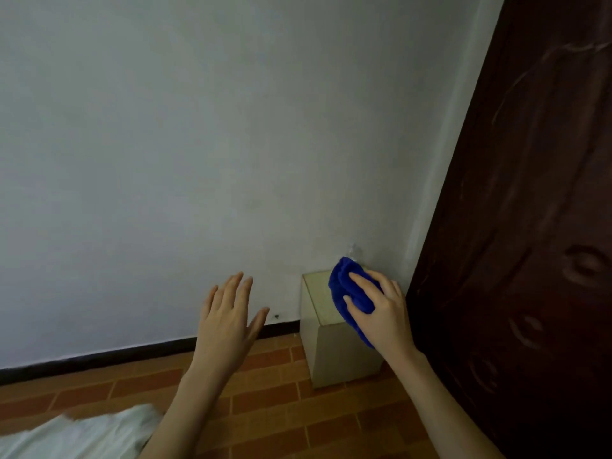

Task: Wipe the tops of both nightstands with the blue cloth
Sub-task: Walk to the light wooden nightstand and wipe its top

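Observation:
A small pale nightstand (319, 299) stands against the white wall, low and right of centre. My right hand (381, 313) presses a bunched blue cloth (342, 289) onto its top, covering most of the right half. My left hand (228, 319) hovers in the air to the left of the nightstand with fingers spread, holding nothing. Only one nightstand is in view.
A dark wooden panel (530, 226) rises close on the right, touching the nightstand's side. The floor (271, 402) is reddish brick-pattern tile with a black skirting line along the wall. White bedding (76, 435) lies at the lower left corner.

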